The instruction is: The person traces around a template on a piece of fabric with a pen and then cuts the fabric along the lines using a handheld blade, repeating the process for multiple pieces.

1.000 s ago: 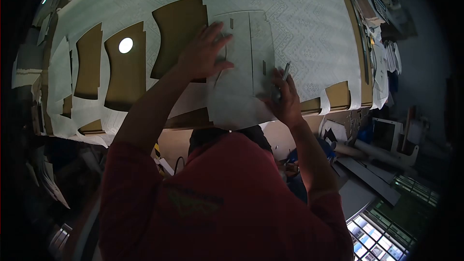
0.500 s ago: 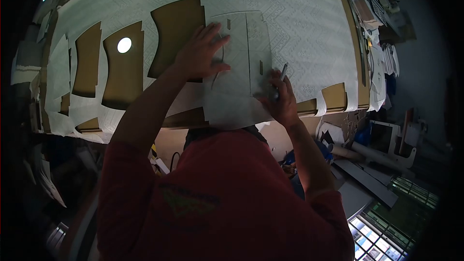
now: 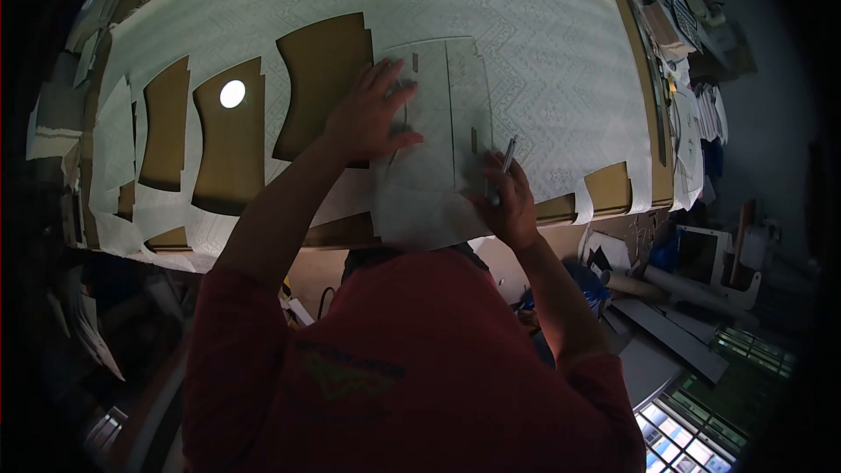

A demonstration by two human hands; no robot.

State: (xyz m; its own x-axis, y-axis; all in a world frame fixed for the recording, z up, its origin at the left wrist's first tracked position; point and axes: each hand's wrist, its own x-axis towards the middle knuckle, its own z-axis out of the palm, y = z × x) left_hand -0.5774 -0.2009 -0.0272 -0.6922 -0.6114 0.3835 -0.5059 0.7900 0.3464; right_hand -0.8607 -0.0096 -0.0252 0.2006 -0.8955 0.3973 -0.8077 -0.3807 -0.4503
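Observation:
A translucent pattern sheet (image 3: 427, 144) with dark lines and two small slots lies on pale patterned fabric (image 3: 561, 79). My left hand (image 3: 372, 116) rests on the sheet's left side, fingers spread, partly covering a curved line. At the lower right edge of the sheet, my right hand (image 3: 511, 203) has its fingers closed around a slim silvery pen (image 3: 509, 156), its upper end pointing up. To the left, curved-sided openings in the fabric show a brown surface (image 3: 322, 92).
A bright white disc (image 3: 232, 94) shows on another brown area. Narrow fabric strips (image 3: 641, 184) hang at the front right edge. Papers and tools (image 3: 666, 44) crowd the right side. Rolls and boards (image 3: 670, 333) lie below the table at right.
The whole view has shifted, so table and sheet sit slightly lower. Both hands keep nearly the same places beside and on the sheet; the pen stays in my right hand.

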